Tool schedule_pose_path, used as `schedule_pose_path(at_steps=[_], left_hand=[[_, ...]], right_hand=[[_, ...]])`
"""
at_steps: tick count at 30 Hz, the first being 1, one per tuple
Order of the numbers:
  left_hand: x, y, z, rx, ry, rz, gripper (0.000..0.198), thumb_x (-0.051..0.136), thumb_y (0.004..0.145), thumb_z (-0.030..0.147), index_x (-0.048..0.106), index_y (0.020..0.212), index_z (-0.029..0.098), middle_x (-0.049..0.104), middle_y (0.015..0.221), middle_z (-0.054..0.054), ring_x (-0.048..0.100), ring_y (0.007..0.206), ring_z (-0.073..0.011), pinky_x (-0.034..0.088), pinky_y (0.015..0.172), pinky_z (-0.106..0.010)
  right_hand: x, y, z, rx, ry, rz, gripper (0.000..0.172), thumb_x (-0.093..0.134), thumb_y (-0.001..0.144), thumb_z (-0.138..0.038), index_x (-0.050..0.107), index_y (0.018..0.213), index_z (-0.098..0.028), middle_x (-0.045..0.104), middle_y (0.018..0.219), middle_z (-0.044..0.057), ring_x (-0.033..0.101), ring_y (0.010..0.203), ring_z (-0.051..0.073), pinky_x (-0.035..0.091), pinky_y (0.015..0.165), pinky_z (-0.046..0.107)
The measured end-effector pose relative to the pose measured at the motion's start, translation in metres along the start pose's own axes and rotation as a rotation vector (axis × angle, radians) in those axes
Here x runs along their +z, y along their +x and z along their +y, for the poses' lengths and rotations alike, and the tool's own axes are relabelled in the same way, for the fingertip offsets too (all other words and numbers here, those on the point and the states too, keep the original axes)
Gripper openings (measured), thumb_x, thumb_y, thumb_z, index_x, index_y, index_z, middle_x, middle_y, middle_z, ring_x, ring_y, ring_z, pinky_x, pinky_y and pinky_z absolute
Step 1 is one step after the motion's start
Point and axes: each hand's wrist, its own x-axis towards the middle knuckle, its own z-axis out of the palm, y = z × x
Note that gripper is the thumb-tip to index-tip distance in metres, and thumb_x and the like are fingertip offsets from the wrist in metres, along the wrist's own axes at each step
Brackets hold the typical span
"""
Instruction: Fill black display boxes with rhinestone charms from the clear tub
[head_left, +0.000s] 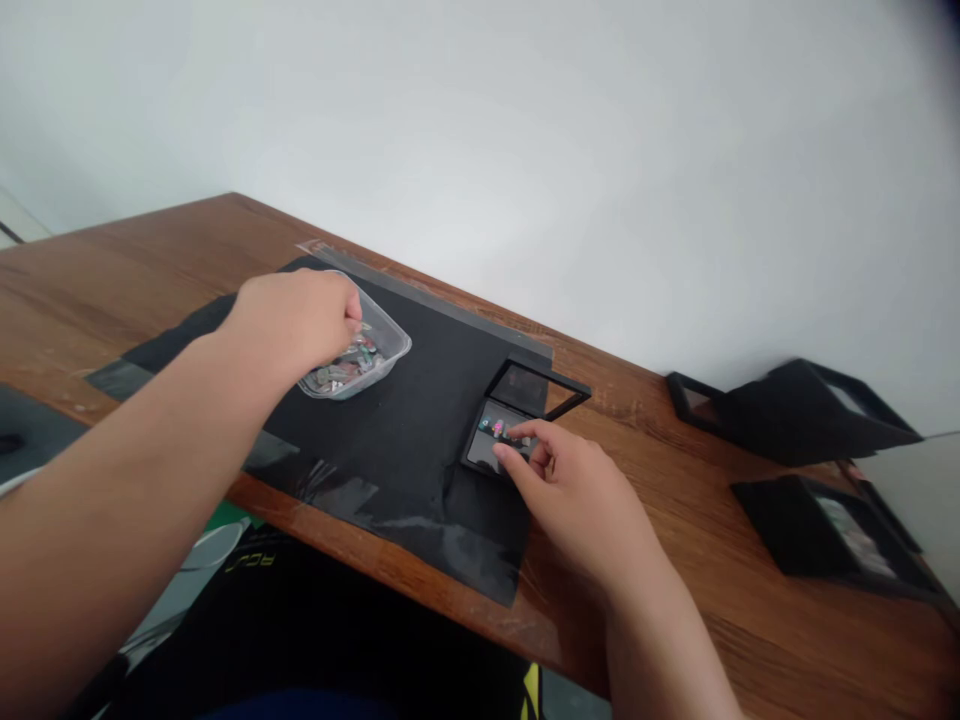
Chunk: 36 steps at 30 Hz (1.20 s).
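Observation:
A clear plastic tub (397, 350) with many small shiny, multicoloured pieces (349, 365) stands on a black mat. My left hand (304, 310) is over the tub with its fingers curled down; whatever they pinch is hidden behind the hand. A small black box (472, 455) with its windowed lid (574, 397) raised lies at the mat's right side. Inside it are a few small bits, one teal and one bright pink (497, 427). My right hand (570, 475) hovers at this box, thumb and forefinger apart over the bits, the other fingers partly bent.
The black mat (420, 420) is taped to a brown wooden table (675, 500) along a pale wall. Several black boxes (802, 410) stand at the right, one lower box (832, 530) showing pale contents through its window. My lap is below the table's front edge.

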Motion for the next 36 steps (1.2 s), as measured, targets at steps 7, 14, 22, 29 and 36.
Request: schedule_pose_path(at_steps=[7, 14, 22, 29, 36], left_hand=[[-0.018, -0.009, 0.029, -0.067, 0.044, -0.118, 0.024, 0.057, 0.09, 0.038, 0.074, 0.097, 0.023, 0.072, 0.104, -0.011, 0.061, 0.088, -0.028, 0.05, 0.08, -0.045], [-0.013, -0.016, 0.037, -0.029, 0.008, -0.07, 0.023, 0.057, 0.088, 0.027, 0.076, 0.101, 0.024, 0.075, 0.104, -0.009, 0.065, 0.093, -0.0312, 0.049, 0.077, -0.042], [-0.001, -0.018, 0.031, -0.002, 0.022, 0.123, 0.014, 0.065, 0.083, 0.025, 0.079, 0.084, 0.026, 0.07, 0.075, -0.003, 0.061, 0.07, -0.0225, 0.046, 0.065, -0.034], [0.0, -0.023, 0.019, -0.01, 0.004, 0.17, 0.012, 0.068, 0.079, 0.026, 0.079, 0.085, 0.027, 0.072, 0.077, -0.002, 0.057, 0.064, -0.0206, 0.046, 0.062, -0.033], [-0.007, -0.031, 0.014, 0.001, -0.015, 0.251, 0.016, 0.066, 0.079, 0.028, 0.08, 0.087, 0.026, 0.064, 0.061, -0.001, 0.044, 0.055, -0.0156, 0.041, 0.058, -0.029]], right_hand=[[-0.001, -0.001, 0.002, -0.008, 0.028, 0.012, 0.026, 0.057, 0.094, -0.049, 0.071, 0.107, -0.031, 0.066, 0.071, -0.001, 0.059, 0.068, 0.019, 0.03, 0.057, 0.029], [-0.002, -0.001, 0.002, -0.008, 0.036, 0.023, 0.027, 0.057, 0.094, -0.05, 0.071, 0.106, -0.03, 0.067, 0.07, -0.002, 0.058, 0.066, 0.018, 0.03, 0.056, 0.029], [-0.001, 0.0, 0.004, 0.006, 0.039, 0.016, 0.027, 0.057, 0.093, -0.05, 0.071, 0.106, -0.03, 0.068, 0.071, -0.001, 0.059, 0.069, 0.02, 0.029, 0.056, 0.029], [-0.001, 0.001, 0.004, 0.004, 0.038, 0.008, 0.026, 0.056, 0.094, -0.048, 0.071, 0.106, -0.03, 0.068, 0.073, -0.001, 0.059, 0.071, 0.02, 0.03, 0.057, 0.029], [-0.002, 0.0, 0.003, -0.015, 0.017, 0.02, 0.02, 0.054, 0.094, -0.041, 0.07, 0.101, -0.031, 0.065, 0.07, -0.002, 0.057, 0.07, 0.019, 0.029, 0.058, 0.029]])
